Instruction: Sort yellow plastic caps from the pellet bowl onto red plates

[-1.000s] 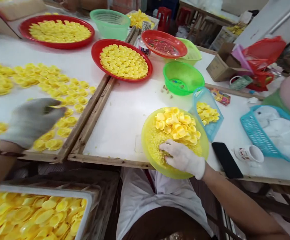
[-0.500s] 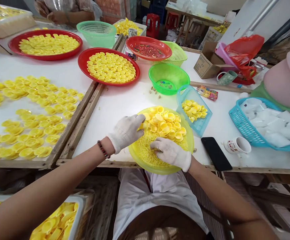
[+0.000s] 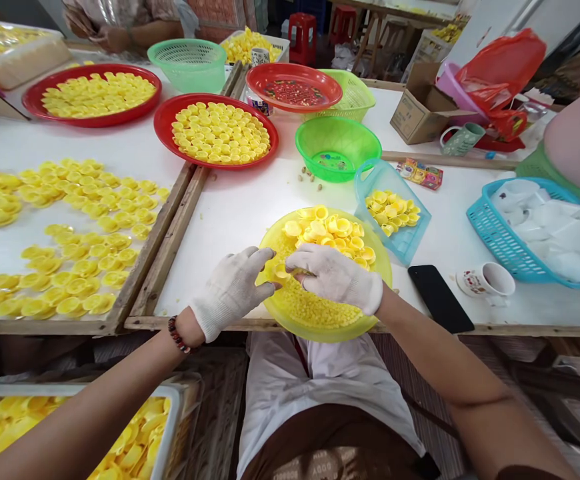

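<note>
A yellow basin [image 3: 385,280] stands at the table's front edge, holding small yellow pellets [image 3: 320,310] with a heap of shallow yellow plastic cups [image 3: 343,227] at its far side. At the basin's left rim, my white-gloved left hand [image 3: 235,283] has thumb and forefinger around a small yellow cup [image 3: 280,271]. My gloved right hand [image 3: 333,277] is over the pellets, close to that cup. Its fingers are bent together, with a little yellow showing between them, apparently pellets.
To the right are a blue scoop [image 3: 405,247] with yellow cups, a black phone [image 3: 440,298], a mug [image 3: 485,280] and a blue basket [image 3: 510,240]. Red trays [image 3: 163,127] and a green bowl [image 3: 315,157] stand behind. Yellow pieces [image 3: 80,273] cover the left table; another person's hands [image 3: 113,39] are beyond.
My right hand has risen from the pellets and moved up toward my left hand. My left hand has shifted left and down, away from the heap of cups. The view has turned slightly.
</note>
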The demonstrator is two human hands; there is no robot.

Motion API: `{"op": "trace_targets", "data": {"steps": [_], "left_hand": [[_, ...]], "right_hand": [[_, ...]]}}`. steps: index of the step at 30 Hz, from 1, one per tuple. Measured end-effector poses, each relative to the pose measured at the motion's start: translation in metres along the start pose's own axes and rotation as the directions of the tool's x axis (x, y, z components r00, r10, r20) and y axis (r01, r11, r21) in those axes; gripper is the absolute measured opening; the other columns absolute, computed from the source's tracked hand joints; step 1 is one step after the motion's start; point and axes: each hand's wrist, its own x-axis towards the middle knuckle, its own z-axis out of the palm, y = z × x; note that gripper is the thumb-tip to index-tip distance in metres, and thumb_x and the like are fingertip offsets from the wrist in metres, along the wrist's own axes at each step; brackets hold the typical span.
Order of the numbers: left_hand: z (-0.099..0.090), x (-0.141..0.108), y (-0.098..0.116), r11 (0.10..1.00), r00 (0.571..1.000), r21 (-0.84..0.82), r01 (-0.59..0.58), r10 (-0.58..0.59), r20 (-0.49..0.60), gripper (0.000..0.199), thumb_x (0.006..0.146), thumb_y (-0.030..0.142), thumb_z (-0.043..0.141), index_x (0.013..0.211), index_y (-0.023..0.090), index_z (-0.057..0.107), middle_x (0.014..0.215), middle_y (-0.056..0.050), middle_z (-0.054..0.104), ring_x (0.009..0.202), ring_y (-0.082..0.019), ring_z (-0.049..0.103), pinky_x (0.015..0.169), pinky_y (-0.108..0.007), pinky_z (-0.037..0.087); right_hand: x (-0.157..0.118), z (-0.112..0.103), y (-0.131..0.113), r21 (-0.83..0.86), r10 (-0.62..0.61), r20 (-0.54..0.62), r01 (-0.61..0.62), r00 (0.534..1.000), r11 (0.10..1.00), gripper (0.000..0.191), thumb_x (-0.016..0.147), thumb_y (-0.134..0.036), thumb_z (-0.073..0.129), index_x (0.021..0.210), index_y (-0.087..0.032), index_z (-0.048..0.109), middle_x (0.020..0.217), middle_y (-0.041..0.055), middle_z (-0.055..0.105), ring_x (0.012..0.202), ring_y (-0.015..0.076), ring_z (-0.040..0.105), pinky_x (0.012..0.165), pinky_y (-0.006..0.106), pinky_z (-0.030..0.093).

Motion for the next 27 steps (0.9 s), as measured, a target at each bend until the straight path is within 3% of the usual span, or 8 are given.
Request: {"op": "trace_targets", "data": {"steps": [3, 6, 10, 14, 17, 22, 27], "left_hand": [[0.002, -0.003, -0.002, 1.0, 1.0, -0.014, 0.013, -0.013, -0.027, 0.031, 0.088, 0.035, 0.065, 0.114, 0.017, 0.059, 0.102, -0.008, 0.063, 0.085, -0.022, 0.062, 0.078, -0.035, 0.047], [0.006, -0.003, -0.003, 0.999, 0.999, -0.042, 0.016, -0.018, -0.036, 0.032, 0.088, 0.036, 0.065, 0.114, 0.018, 0.06, 0.102, -0.008, 0.063, 0.084, -0.021, 0.062, 0.079, -0.035, 0.048], [0.009, -0.004, -0.005, 0.999, 0.996, -0.042, -0.008, 0.004, -0.087, 0.039, 0.089, 0.042, 0.065, 0.12, 0.019, 0.059, 0.107, -0.009, 0.063, 0.083, -0.021, 0.062, 0.082, -0.037, 0.048], [0.01, 0.0, -0.004, 0.999, 0.992, 0.01, -0.034, 0.035, -0.117, 0.046, 0.086, 0.046, 0.068, 0.122, 0.018, 0.06, 0.116, -0.012, 0.061, 0.093, -0.027, 0.063, 0.085, -0.042, 0.048], [0.011, 0.006, -0.001, 0.998, 0.99, 0.026, -0.065, 0.067, -0.122, 0.037, 0.088, 0.044, 0.066, 0.115, 0.02, 0.064, 0.116, -0.012, 0.061, 0.099, -0.029, 0.062, 0.086, -0.044, 0.047], [0.017, 0.006, 0.004, 0.982, 0.969, -0.067, -0.177, 0.162, -0.187, 0.024, 0.088, 0.03, 0.064, 0.109, 0.018, 0.061, 0.121, -0.01, 0.063, 0.107, -0.027, 0.062, 0.091, -0.042, 0.047], [0.026, 0.002, 0.005, 0.989, 0.979, -0.063, -0.133, 0.121, -0.166, 0.035, 0.083, 0.022, 0.064, 0.116, 0.018, 0.055, 0.116, -0.01, 0.069, 0.106, -0.029, 0.064, 0.092, -0.045, 0.045]], "right_hand": [[0.02, 0.004, -0.006, -0.068, -0.038, 0.033, 0.04, 0.999, 0.997, 0.025, 0.089, -0.005, 0.052, 0.105, -0.017, 0.067, 0.098, 0.0035, 0.064, 0.092, 0.0162, 0.058, 0.089, 0.029, 0.047], [0.022, 0.003, -0.009, -0.116, -0.029, 0.051, 0.035, 0.998, 0.993, 0.03, 0.09, -0.003, 0.05, 0.113, -0.017, 0.064, 0.102, 0.0046, 0.064, 0.097, 0.0171, 0.057, 0.092, 0.03, 0.047], [-0.004, -0.003, -0.008, -0.168, 0.056, 0.037, -0.049, 0.998, 0.985, 0.026, 0.093, -0.004, 0.046, 0.11, -0.014, 0.062, 0.105, 0.0064, 0.063, 0.099, 0.0178, 0.057, 0.092, 0.031, 0.047], [-0.033, 0.002, -0.001, -0.255, 0.164, 0.162, -0.119, 0.973, 0.96, 0.022, 0.092, -0.003, 0.045, 0.099, -0.014, 0.063, 0.097, 0.0069, 0.063, 0.092, 0.0185, 0.058, 0.088, 0.033, 0.047], [-0.043, 0.01, 0.004, -0.262, 0.226, 0.213, -0.167, 0.95, 0.95, 0.022, 0.09, -0.002, 0.046, 0.097, -0.014, 0.063, 0.097, 0.0074, 0.063, 0.091, 0.0183, 0.058, 0.087, 0.033, 0.048], [-0.04, 0.009, -0.002, -0.09, 0.12, 0.034, -0.116, 0.992, 0.989, 0.022, 0.094, -0.005, 0.045, 0.099, -0.017, 0.063, 0.098, 0.0052, 0.064, 0.095, 0.0172, 0.059, 0.089, 0.032, 0.048], [-0.017, 0.007, -0.014, -0.028, 0.027, -0.068, -0.029, 0.997, 0.999, 0.025, 0.095, -0.007, 0.047, 0.115, -0.016, 0.061, 0.111, 0.0065, 0.066, 0.106, 0.0183, 0.059, 0.097, 0.033, 0.048]]}}
